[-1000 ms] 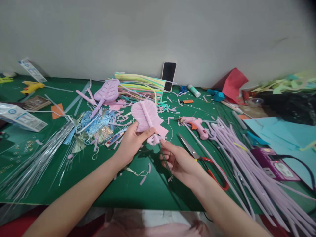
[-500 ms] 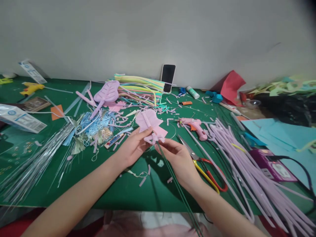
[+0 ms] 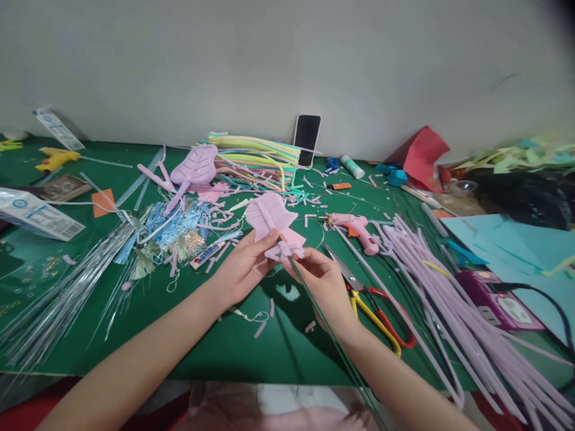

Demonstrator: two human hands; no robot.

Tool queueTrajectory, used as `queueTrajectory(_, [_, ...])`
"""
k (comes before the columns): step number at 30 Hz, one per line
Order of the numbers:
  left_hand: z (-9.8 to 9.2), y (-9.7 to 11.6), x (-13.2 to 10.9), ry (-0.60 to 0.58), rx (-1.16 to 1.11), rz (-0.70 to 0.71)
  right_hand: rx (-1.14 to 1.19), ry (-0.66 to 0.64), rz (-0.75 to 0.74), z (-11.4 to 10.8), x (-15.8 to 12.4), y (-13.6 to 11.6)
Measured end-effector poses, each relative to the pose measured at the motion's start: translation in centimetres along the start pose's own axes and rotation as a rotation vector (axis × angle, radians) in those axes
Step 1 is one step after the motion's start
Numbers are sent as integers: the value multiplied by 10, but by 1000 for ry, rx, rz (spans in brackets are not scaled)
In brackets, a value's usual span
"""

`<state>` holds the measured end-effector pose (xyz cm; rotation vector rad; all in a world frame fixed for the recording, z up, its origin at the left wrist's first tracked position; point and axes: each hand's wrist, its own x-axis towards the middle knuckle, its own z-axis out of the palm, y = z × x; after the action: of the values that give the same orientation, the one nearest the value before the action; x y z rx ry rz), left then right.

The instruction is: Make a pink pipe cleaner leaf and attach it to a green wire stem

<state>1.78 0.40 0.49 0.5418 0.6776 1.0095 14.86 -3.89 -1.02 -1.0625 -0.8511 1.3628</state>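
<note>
My left hand point(image 3: 245, 266) pinches the base of a pink leaf-shaped piece point(image 3: 269, 216) made of fuzzy pipe cleaners, held just above the green table mat point(image 3: 251, 347). My right hand point(image 3: 321, 282) is closed on a thin dark green wire stem point(image 3: 332, 344) that meets the twisted pink base of the leaf and runs down toward me past the table edge. Both hands meet at that base, near the middle of the table.
Red-and-yellow scissors point(image 3: 372, 299) and a pink glue gun point(image 3: 357, 228) lie right of my hands. A sheaf of lilac pipe cleaners point(image 3: 449, 299) spreads at right. A second pink leaf point(image 3: 197, 167), coloured strips, silver tinsel point(image 3: 58, 299), a phone point(image 3: 307, 139) and blue paper point(image 3: 507, 245) surround them.
The pink leaf has dropped lower and tilted back. My right hand has slid up the green wire to the leaf's base, and the wire now trails toward me.
</note>
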Motion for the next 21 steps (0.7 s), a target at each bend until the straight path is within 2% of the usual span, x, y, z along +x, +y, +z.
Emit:
queueTrajectory(3, [0, 0, -1, 5, 45, 62, 16, 33, -58, 0, 0, 2])
queueTrajectory(5, [1, -1, -2, -4, 67, 83, 6, 10, -136, -2, 0, 2])
queueTrajectory(13, [6, -1, -4, 2, 92, 99, -194, -28, -349, -12, 0, 8])
queueTrajectory(16, [7, 0, -5, 9, 103, 97, -139, -76, -290, -13, -2, 7])
queueTrajectory(21, [6, 1, -4, 10, 79, 100, -1, -176, -87, -16, -7, 7])
